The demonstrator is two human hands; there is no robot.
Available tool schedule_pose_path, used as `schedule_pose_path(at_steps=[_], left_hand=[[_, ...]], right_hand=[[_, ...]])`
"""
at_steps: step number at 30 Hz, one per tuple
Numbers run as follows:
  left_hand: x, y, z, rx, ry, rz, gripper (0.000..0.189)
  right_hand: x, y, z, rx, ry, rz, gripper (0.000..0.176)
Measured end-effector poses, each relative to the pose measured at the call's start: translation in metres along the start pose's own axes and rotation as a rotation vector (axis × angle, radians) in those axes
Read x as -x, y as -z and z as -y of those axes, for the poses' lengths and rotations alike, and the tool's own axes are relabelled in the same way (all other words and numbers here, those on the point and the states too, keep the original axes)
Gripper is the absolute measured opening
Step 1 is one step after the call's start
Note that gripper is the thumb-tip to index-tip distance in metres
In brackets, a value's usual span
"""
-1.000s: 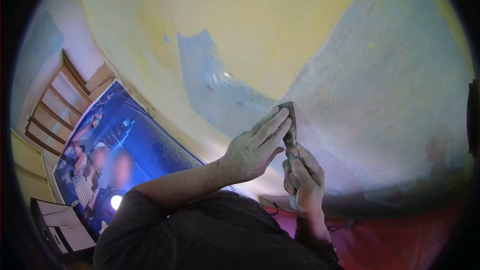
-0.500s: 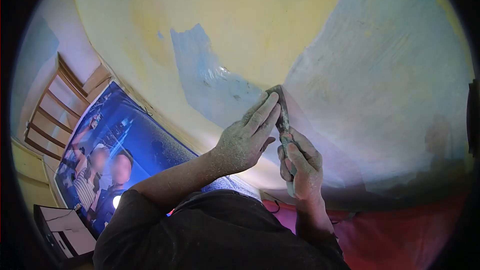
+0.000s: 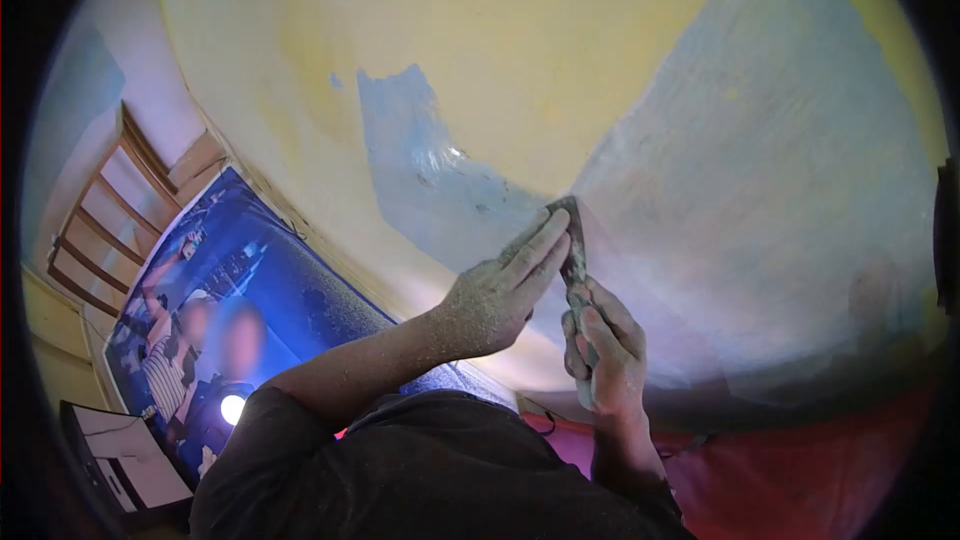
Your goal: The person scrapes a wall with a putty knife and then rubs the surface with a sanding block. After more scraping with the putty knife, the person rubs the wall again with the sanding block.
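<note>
A putty knife [image 3: 575,258] with a dull, dusty blade is held up against the painted wall [image 3: 510,60]. My right hand [image 3: 608,345] is closed around its handle. With fingers stretched out, my left hand [image 3: 500,300] lies flat against the blade near its tip and covers part of it. Both hands are coated in pale dust. About the blade, yellow paint meets a bare grey-blue patch [image 3: 770,140] on the right and a smaller blue patch [image 3: 400,140] on the left.
Lower left hangs a blue printed banner [image 3: 310,300] showing people, speckled with dust. Beyond it are a wooden rack [image 3: 105,230] and a flat screen [image 3: 135,460]. Red cloth [image 3: 790,470] lies at the lower right. A bright round light [image 3: 232,409] shows by my sleeve.
Both hands and the putty knife sit slightly lower in view, with the blade slightly farther right. The wall patches have shifted down and right too. My grip looks the same.
</note>
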State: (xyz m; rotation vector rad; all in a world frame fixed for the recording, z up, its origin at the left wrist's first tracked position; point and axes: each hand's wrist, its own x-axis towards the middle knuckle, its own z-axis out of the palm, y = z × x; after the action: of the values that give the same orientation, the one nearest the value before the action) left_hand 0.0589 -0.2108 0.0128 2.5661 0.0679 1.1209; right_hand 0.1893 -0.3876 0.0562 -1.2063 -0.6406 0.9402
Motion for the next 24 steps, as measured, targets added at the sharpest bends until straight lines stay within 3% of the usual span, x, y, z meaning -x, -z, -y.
schedule_pose_path(at_steps=[18, 24], left_hand=[[0.001, 0.01, 0.009, -0.066, 0.088, -0.04, 0.085], [0.007, 0.005, 0.01, 0.008, 0.023, 0.015, 0.085]], right_hand=[[-0.016, -0.024, 0.007, 0.044, -0.007, -0.039, 0.045], [-0.004, -0.019, 0.011, 0.071, -0.033, -0.051, 0.045]])
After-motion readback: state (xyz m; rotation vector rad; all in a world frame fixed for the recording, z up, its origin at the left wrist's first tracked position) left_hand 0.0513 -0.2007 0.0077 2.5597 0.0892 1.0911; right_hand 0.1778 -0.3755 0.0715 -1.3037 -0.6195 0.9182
